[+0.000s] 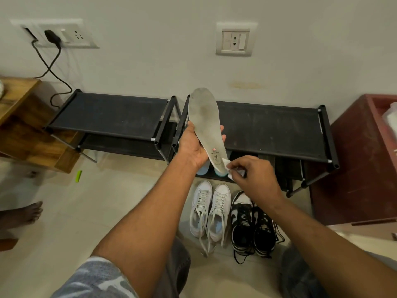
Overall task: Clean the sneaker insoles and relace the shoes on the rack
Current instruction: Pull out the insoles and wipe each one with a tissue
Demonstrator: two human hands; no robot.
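Observation:
My left hand [192, 145] holds a long grey-white insole [204, 117] from below, toe end pointing up toward the wall. The insole looks smudged and has a small printed logo near the heel. My right hand [253, 175] pinches a small white wipe [228, 166] against the heel end of the insole. On the floor below stand a pair of white sneakers [211, 211] with loose laces and a pair of black and white sneakers [252, 224], also with loose laces. Behind them are two black shoe racks [268, 125].
The left black rack [107, 112] has a bare top shelf. A wooden table [23, 117] stands at the left, a dark red cabinet [361, 160] at the right. A charger cable [53, 67] hangs from a wall socket. Another person's bare foot [28, 214] rests at the left edge.

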